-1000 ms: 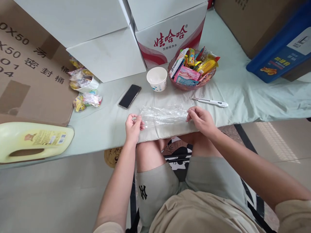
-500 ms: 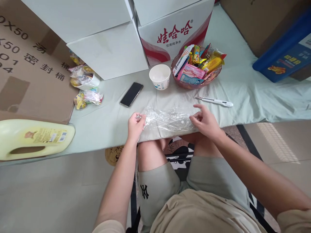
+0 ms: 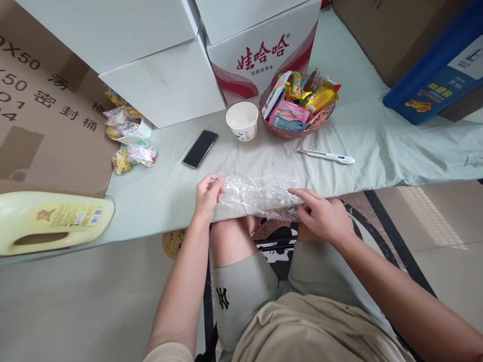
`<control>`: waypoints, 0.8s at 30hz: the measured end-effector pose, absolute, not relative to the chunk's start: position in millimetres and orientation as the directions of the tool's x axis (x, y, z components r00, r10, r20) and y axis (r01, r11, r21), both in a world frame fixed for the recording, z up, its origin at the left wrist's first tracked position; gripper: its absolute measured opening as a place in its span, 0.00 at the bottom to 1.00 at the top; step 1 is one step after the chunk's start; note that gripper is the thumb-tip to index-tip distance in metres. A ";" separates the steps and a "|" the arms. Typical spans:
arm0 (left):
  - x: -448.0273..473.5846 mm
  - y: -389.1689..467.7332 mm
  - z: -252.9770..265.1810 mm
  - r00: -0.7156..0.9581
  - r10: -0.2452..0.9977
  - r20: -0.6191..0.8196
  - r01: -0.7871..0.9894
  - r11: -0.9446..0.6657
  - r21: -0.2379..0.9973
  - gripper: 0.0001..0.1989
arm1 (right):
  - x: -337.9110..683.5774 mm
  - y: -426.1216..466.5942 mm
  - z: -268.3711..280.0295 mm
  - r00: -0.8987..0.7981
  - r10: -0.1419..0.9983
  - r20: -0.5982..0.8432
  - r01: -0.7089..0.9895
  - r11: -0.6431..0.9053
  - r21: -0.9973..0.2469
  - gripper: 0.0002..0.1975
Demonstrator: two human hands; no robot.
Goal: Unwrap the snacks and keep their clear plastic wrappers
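Holds the right hand (image 3: 325,213) at the right end of crumpled clear film (image 3: 256,193), with index finger extended; cannot tell if gripping. Pinches the film's left end with the left hand (image 3: 207,196). Has the film lying in front of the white cup (image 3: 242,129). Has a utility knife (image 3: 328,157) right of the cup, a phone (image 3: 200,149) left of it, a packet-filled bowl (image 3: 292,134) just beside its right.

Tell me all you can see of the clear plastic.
The clear plastic looks thin and shiny, crumpled with fine creases. It spreads loosely over the front of the pale green cloth, its near right part reaching past the cloth's front edge. The left hand pinches its left end; the right hand is at its right end, grip unclear. Bag or sheet, I cannot tell.
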State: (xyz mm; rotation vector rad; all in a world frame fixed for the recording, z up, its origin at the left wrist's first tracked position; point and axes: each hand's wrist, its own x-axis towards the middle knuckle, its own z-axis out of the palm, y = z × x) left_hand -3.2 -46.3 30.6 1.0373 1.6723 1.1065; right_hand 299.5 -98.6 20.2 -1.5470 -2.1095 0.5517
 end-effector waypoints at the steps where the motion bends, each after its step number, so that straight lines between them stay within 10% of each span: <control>1: -3.1 -45.8 33.3 -0.263 0.939 -0.221 0.155 0.267 0.951 0.08 | 300.4 -100.5 18.4 -0.275 0.945 0.176 0.775 0.326 -0.541 0.22; 11: -3.0 -38.0 25.4 -0.248 0.953 -0.176 0.403 0.266 0.876 0.11 | 307.4 -121.0 11.0 -0.269 0.883 0.385 0.668 0.459 -0.585 0.12; 24: 14.2 -23.0 27.4 -0.185 0.982 0.024 0.721 0.119 0.683 0.14 | 296.0 -160.1 -15.5 -0.305 0.949 -0.073 0.684 0.165 -0.710 0.17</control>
